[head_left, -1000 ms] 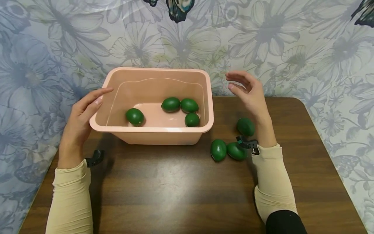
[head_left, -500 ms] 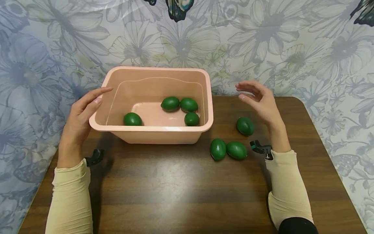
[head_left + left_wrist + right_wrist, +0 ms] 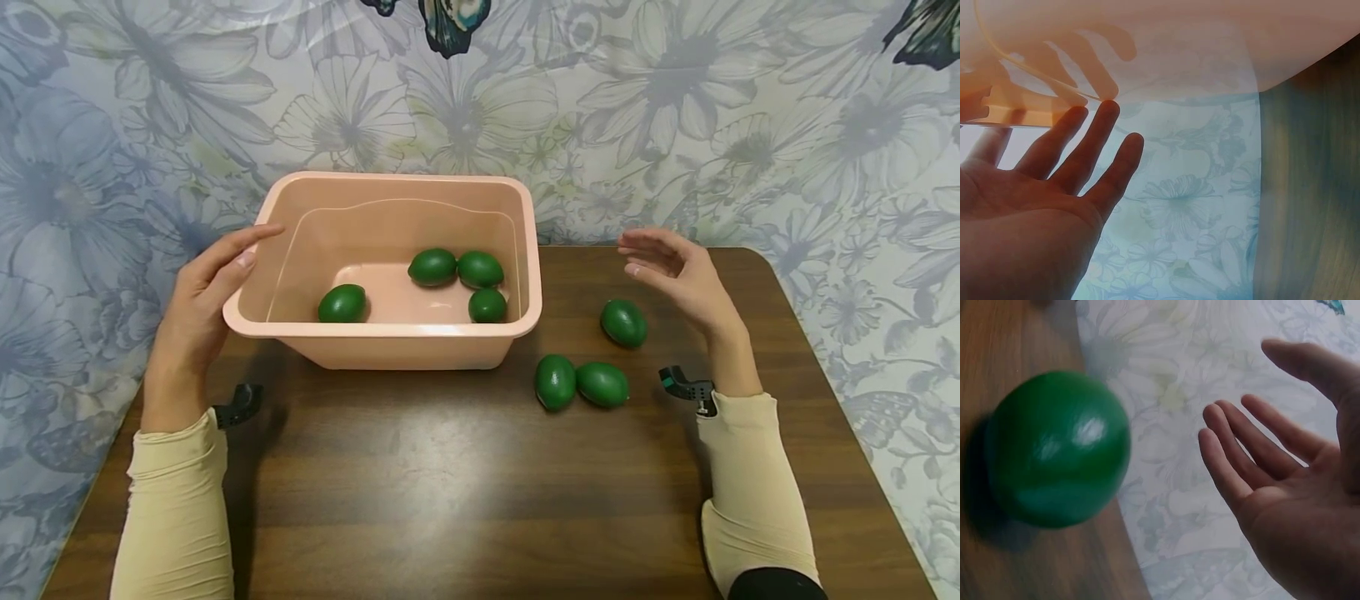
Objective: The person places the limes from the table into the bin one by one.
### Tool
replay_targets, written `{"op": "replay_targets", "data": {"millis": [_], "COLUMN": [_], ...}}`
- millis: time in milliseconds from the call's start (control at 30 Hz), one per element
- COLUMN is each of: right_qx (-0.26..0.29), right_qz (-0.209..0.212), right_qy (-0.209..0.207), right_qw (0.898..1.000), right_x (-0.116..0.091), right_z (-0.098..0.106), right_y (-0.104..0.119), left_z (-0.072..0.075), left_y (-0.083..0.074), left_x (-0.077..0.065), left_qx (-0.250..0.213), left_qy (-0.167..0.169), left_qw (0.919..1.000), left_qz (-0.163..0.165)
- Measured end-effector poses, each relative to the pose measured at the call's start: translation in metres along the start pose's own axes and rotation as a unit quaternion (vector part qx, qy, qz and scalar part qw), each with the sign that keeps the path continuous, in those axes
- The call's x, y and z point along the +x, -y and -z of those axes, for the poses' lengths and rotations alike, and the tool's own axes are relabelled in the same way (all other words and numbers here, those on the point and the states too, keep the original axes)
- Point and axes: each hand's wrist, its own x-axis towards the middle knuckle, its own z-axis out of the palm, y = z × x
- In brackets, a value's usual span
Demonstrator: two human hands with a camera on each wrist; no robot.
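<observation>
Well, nearest you are your cream left sleeve (image 3: 174, 517) and right sleeve (image 3: 757, 483), the latter meeting a black band (image 3: 776, 585) at the bottom edge. A small black device (image 3: 238, 406) sits at your left wrist, and a similar black clip (image 3: 690, 388) at your right. Between your forearms stretches the glossy brown wooden table (image 3: 420, 500).

Further in, two green oval fruits lie side by side on the wood: an upright-looking one (image 3: 556, 382) and a sideways one (image 3: 603, 384). Just beyond them, to the right, rests a third fruit (image 3: 624, 323), the one nearest your right hand (image 3: 693, 287). That hand is raised, palm free, its fingers loosely bent and the thumb spread away from them, apart from the fruit.

Your left hand (image 3: 197, 308) touches the left end of the peach tub (image 3: 382, 330), fingers extended rather than clenched, with the index finger reaching over the rim. Inside the tub, one fruit (image 3: 342, 304) lies alone toward the left; a small-looking one (image 3: 487, 306) sits at the right, with two more (image 3: 432, 267) (image 3: 480, 270) grouped close behind it.

Farthest off hangs the pale floral backdrop (image 3: 637, 100), marked by a dark butterfly (image 3: 453, 25).
</observation>
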Motion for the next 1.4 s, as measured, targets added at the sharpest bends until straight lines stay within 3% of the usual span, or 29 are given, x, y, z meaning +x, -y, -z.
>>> {"op": "replay_targets", "data": {"millis": [200, 433, 633, 733, 933, 1233, 1400], "right_qx": [-0.051, -0.064, -0.107, -0.129, -0.135, -0.121, -0.126], "right_qz": [-0.061, -0.089, -0.107, -0.115, -0.116, -0.099, -0.116], "right_qy": [0.075, 0.191, 0.249, 0.259, 0.263, 0.261, 0.221], "right_qw": [0.994, 0.976, 0.957, 0.95, 0.948, 0.952, 0.96], "right_x": [-0.004, -0.007, -0.009, -0.008, -0.007, -0.007, -0.008], "right_z": [0.009, 0.026, 0.034, 0.033, 0.031, 0.03, 0.03], "right_y": [-0.013, -0.033, -0.045, -0.049, -0.052, -0.051, -0.048], "left_z": [0.0, 0.0, 0.0, 0.0, 0.001, 0.002, 0.002], "left_y": [-0.001, 0.0, 0.0, 0.0, 0.001, 0.002, 0.001], "left_x": [-0.001, 0.0, 0.0, -0.001, 0.0, 0.001, 0.001], "left_qx": [-0.002, -0.005, -0.002, -0.006, -0.008, -0.014, -0.011], "left_qy": [0.006, 0.005, -0.001, 0.0, 0.004, 0.013, 0.015], "left_qw": [1.0, 1.0, 1.0, 1.0, 1.0, 0.9998, 0.9998], "left_qz": [0.0, -0.003, -0.001, -0.002, -0.003, -0.009, -0.008]}}
